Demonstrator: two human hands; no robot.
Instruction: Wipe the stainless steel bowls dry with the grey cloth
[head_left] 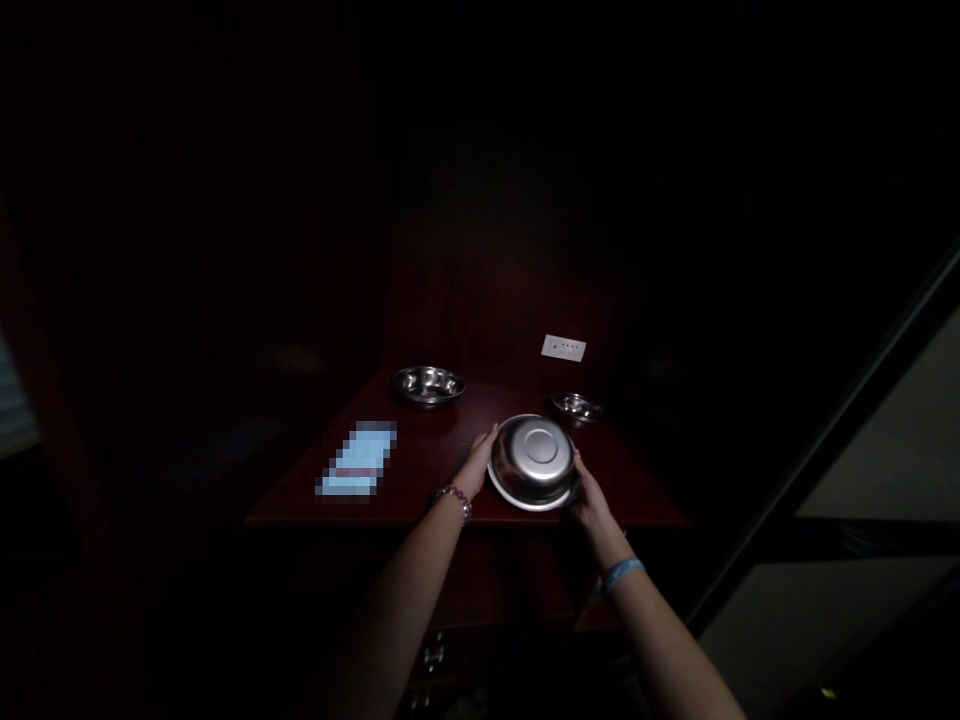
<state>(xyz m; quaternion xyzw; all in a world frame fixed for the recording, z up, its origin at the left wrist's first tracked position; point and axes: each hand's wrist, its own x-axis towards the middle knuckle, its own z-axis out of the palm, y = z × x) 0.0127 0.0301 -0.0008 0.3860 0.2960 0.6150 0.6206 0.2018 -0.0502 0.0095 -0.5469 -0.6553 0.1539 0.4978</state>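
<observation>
A shiny metal bowl (538,455) is tipped over, its round base facing up toward me, near the front of the dark red wooden surface (442,480). My left hand (475,468) grips its rim from the left, a beaded bracelet on the wrist. On the other side my right hand (590,492) holds the rim, with a blue band at the wrist. The fingertips beneath the bowl are hidden. Behind it to the right sits a small metal bowl (576,408), mouth up. A wider metal bowl (428,386) stands upright at the back left.
A blurred-out light blue rectangle (358,460) lies on the left of the surface. On the back panel is a white socket plate (563,347). Dark walls enclose both sides, and a slanting dark edge (825,440) runs along the right. Drawer handles (433,655) show below.
</observation>
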